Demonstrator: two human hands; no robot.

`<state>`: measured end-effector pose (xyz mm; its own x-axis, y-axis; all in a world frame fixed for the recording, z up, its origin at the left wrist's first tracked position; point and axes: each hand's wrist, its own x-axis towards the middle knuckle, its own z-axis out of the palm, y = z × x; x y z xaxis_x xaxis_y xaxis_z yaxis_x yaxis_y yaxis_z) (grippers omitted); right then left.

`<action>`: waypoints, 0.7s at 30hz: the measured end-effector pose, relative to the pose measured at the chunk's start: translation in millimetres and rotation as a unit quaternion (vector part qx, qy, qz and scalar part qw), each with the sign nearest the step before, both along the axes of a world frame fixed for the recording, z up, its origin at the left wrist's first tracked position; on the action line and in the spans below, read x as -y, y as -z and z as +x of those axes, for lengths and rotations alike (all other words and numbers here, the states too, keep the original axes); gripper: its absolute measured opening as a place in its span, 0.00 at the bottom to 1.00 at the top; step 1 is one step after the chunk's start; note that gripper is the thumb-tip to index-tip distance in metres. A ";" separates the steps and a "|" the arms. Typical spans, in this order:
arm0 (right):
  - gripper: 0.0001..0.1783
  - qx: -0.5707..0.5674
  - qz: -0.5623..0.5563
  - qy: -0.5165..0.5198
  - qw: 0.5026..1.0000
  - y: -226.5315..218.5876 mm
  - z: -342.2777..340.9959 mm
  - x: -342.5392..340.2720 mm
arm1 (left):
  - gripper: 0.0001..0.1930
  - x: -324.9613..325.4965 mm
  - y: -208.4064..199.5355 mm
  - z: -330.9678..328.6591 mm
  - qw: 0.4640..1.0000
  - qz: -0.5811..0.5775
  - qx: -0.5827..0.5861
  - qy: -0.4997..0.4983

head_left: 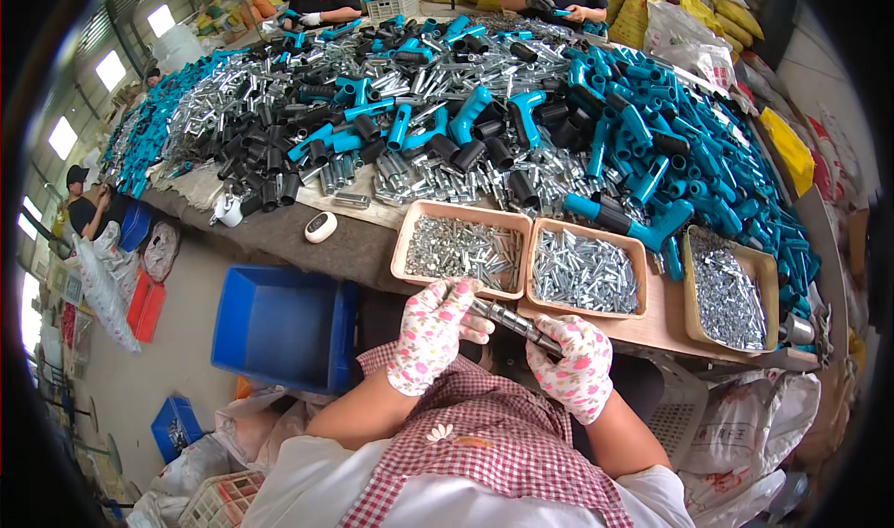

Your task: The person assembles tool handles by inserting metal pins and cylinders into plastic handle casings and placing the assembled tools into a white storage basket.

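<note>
Both of my hands wear white gloves with a pink flower print. Between them, just off the table's front edge, I hold a dark metal rod-shaped part (517, 321) with silver sections, slanting down to the right. My left hand (438, 328) pinches its upper left end. My right hand (573, 360) is wrapped round its lower right end. Right beyond my hands stand a tan bin of small metal pieces (405, 256) and a tan bin of short metal pins (643, 291). A teal and black pistol-shaped handle (638, 221) lies behind the bins.
Heaped teal handles (670, 146), black sleeves (270, 165) and metal tubes cover the table. A third tan bin (771, 295) holds small metal parts at right. A white oval device (320, 227) sits near the edge. At left is a blue crate (279, 332). Co-workers sit across the table.
</note>
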<state>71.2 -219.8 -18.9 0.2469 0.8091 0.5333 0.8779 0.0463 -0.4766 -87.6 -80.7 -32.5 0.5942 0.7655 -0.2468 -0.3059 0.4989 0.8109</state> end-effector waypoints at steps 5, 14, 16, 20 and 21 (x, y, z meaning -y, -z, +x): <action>0.16 0.001 0.010 -0.018 1.000 -1.2 4.6 4.1 | 0.15 -24.5 6.0 -16.7 0.992 -0.026 0.014 0.125; 0.19 0.002 0.006 -0.029 1.000 -5.0 9.8 10.0 | 0.15 -25.9 1.8 -19.8 0.983 -0.060 0.024 0.172; 0.20 -0.006 0.009 -0.027 1.000 -1.0 13.8 11.8 | 0.15 -24.4 0.8 -18.5 0.986 -0.054 0.015 0.157; 0.21 0.001 0.011 -0.027 1.000 -0.4 12.9 11.0 | 0.15 -19.9 4.1 -15.7 0.986 -0.036 -0.018 0.161; 0.21 0.002 0.015 -0.036 0.999 -1.0 13.1 9.6 | 0.16 -19.5 4.3 -14.6 0.984 -0.021 -0.029 0.172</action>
